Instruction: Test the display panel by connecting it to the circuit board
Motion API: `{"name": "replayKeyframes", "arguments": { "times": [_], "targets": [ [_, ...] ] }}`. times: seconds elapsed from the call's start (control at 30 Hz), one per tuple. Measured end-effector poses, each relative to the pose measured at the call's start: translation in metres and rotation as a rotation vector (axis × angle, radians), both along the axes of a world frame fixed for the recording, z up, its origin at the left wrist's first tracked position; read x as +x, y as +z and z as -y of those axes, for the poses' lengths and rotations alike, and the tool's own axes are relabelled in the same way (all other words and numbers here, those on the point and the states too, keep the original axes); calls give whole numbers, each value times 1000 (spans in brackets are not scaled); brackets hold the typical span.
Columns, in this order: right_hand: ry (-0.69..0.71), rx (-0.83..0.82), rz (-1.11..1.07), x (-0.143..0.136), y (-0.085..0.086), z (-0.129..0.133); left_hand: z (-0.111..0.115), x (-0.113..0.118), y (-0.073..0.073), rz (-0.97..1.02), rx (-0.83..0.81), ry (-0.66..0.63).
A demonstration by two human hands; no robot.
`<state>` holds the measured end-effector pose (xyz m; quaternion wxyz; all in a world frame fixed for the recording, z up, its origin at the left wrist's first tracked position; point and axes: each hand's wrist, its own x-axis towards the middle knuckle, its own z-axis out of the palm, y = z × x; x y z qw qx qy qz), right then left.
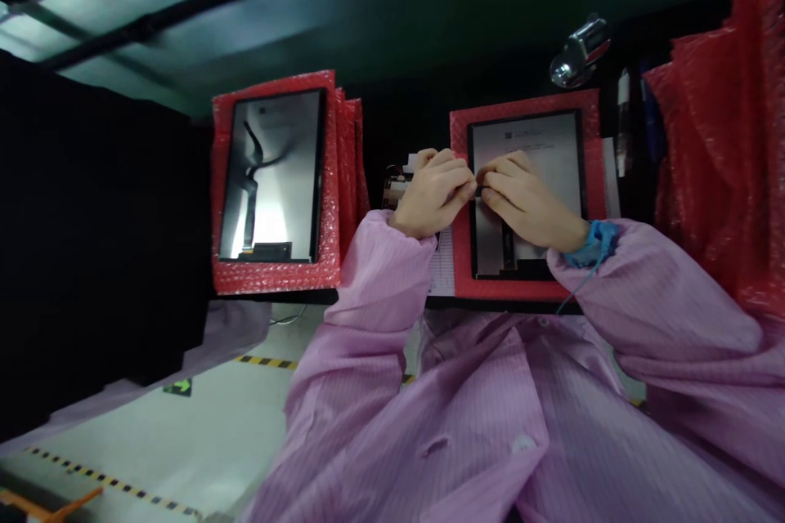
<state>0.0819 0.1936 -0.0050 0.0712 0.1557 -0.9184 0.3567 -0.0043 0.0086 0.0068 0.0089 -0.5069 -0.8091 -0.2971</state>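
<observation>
A display panel (555, 151) with a silvery back and black border lies on red bubble wrap (521, 288). Over its left edge my two hands meet at the fingertips. My right hand (527, 200), wearing a blue wrist strap (592, 245), pinches the dark end of a flex cable (508, 245) that runs up from the panel's lower part. My left hand (437, 192) is closed in a pinch against that same spot; what lies between its fingers is hidden. Just left of it, a small circuit board (396, 188) shows partly behind the wrist.
Another display panel (275, 172) rests on stacked red bubble-wrap sleeves (275, 279) at left. More red bubble-wrap sleeves (724, 155) pile up at right. Near them are a pen (623, 122) and a shiny metal object (580, 53). Printed paper (441, 265) lies beneath my left forearm.
</observation>
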Motion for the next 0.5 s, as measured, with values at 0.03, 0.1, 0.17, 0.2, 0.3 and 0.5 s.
{"name": "replayKeyframes", "arguments": {
  "times": [0.03,0.1,0.17,0.2,0.3,0.5],
  "targets": [
    [7,-7,4,0,0,-1,0,0,0,1,6,-5],
    [28,-20,4,-1,1,-3,1,-1,1,4,20,-16],
    [65,-23,9,-2,3,-6,2,-2,3,14,28,-33],
    [86,-20,11,-2,4,-7,3,-3,4,24,24,-41],
    [122,1,7,-2,6,-9,4,-4,7,59,-6,-49],
    [131,33,-14,-2,6,-9,6,-3,8,77,25,-18]
  ]
}}
